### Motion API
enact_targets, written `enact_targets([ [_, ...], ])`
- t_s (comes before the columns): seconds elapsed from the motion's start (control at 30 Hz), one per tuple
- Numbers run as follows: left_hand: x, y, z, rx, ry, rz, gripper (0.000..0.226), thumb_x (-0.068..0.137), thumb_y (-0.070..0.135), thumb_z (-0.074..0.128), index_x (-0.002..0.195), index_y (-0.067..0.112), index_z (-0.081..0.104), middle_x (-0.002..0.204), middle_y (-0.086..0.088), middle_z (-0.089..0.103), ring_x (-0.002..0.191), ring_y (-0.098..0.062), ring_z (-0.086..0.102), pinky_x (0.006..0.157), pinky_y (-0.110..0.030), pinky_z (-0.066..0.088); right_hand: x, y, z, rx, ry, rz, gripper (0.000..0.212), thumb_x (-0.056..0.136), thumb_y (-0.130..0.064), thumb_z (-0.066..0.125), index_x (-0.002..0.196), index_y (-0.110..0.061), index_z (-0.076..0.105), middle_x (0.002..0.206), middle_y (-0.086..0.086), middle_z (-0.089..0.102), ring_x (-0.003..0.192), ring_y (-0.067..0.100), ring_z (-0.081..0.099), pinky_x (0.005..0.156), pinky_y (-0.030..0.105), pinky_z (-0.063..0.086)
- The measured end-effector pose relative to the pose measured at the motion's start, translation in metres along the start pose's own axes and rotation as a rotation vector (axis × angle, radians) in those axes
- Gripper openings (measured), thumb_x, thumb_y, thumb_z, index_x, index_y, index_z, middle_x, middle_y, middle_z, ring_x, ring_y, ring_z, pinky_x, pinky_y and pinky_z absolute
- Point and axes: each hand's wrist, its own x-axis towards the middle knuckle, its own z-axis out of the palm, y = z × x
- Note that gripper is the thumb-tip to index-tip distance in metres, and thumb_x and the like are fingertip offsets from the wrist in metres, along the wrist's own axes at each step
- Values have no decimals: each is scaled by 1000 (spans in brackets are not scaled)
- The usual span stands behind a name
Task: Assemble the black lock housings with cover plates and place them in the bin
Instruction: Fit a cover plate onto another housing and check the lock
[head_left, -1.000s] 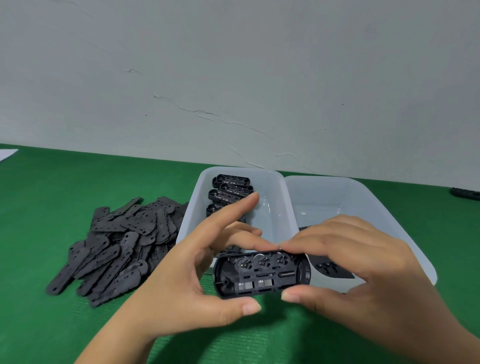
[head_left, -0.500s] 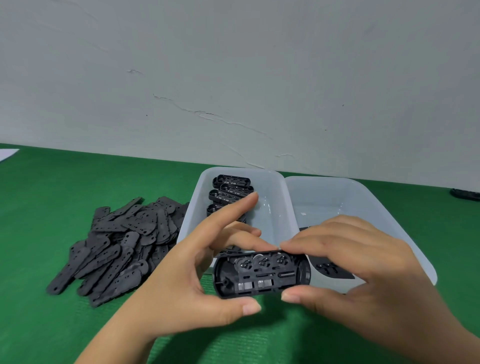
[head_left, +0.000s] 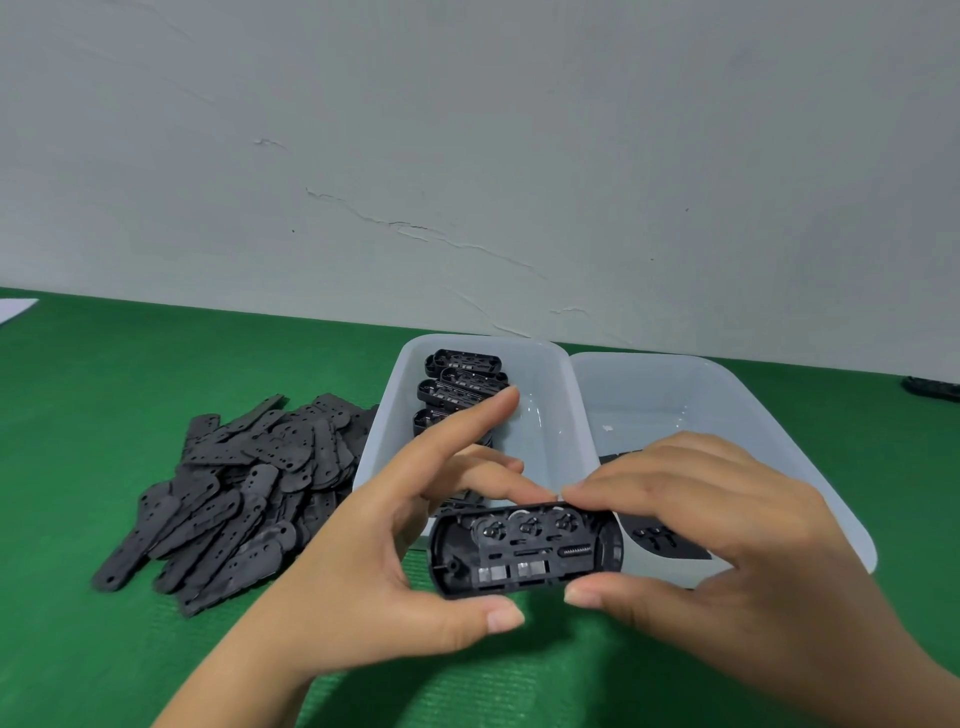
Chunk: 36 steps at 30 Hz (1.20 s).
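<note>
black lock housing (head_left: 524, 551), green mat (head_left: 104, 364) (ribbed), translucent white bins (head_left: 582, 415)

Two bins (head_left: 576, 410), two hands (head_left: 374, 566), many plates (head_left: 234, 488).

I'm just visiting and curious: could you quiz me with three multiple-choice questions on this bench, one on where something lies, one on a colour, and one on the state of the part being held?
1. Where is the pile of cover plates?
A. left of the bins
B. inside the right bin
C. behind the bins

2. What colour is the table?
A. grey
B. green
C. blue

3. The housing in the hands is:
A. covered by a plate
B. open, insides showing
C. lying in a bin

Answers:
1 A, the plates lie on the mat left of the left bin.
2 B, the mat is green.
3 B, the left hand and right hand pinch it; wheels and spring show.
</note>
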Motion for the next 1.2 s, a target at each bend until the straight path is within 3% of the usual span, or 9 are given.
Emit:
enact_targets([
  [0.33,-10,-16,-9,-66,-9,-22,95,68,51,77,147,24,30,124,-6,63,124,-25,53,108,-33,36,-6,7,10,15,-10,9,41,68,-52,68,94,-20,73,88,-13,69,80,8,63,69,32,51],
  [0.43,-22,-37,-28,-70,303,-121,60,74,48,74,129,32,56,112,-3,69,109,-18,63,96,-23,47,-20,11,31,-20,-121,50,43,69,-59,61,91,-25,74,84,-17,70,77,2,62,71,28,54],
  [0.53,-38,-69,-52,499,652,-390,24,87,20,67,107,32,68,103,7,72,99,-13,64,82,-20,50,-43,20,61,-47,-324,86,41,67,-65,52,85,-35,74,80,-25,68,72,-6,61,68,16,51],
  [0.67,-50,-103,-75,1000,449,-570,33,79,11,75,112,10,69,112,-7,70,109,-32,59,91,-45,44,-64,33,86,-23,-490,266,40,66,-68,47,85,-43,71,81,-32,64,74,-11,59,68,0,35],
  [0.77,-54,-114,-75,1125,278,-623,48,74,21,81,119,11,66,122,-7,66,118,-33,56,102,-53,37,-84,50,99,26,-482,382,50,74,-69,51,119,-47,55,113,-35,49,106,-14,39,82,-4,18],
  [0.87,-54,-114,-72,1189,279,-679,51,77,27,78,124,16,63,130,-1,61,125,-30,51,107,-52,27,-88,57,101,5,-568,398,74,62,-82,38,132,-56,32,116,-43,25,115,-17,23,86,1,19],
  [1.0,-52,-115,-74,1241,327,-633,39,74,15,80,111,10,71,120,-7,67,115,-34,58,102,-56,34,-82,50,95,-11,-541,423,83,43,-99,9,120,-66,4,113,-51,7,110,-27,8,86,-4,12],
  [1.1,-51,-115,-78,1303,324,-570,24,69,6,83,93,5,77,108,-12,72,105,-38,62,96,-57,40,-75,39,91,10,-445,378,71,64,-91,14,119,-57,44,118,-45,36,109,-19,39,89,-2,22],
  [1.2,-52,-115,-81,1347,321,-496,21,64,9,87,82,4,78,101,-12,74,99,-38,64,92,-57,44,-69,30,88,11,-228,254,43,79,-67,41,92,-40,71,96,-28,65,84,-8,61,72,9,46],
])
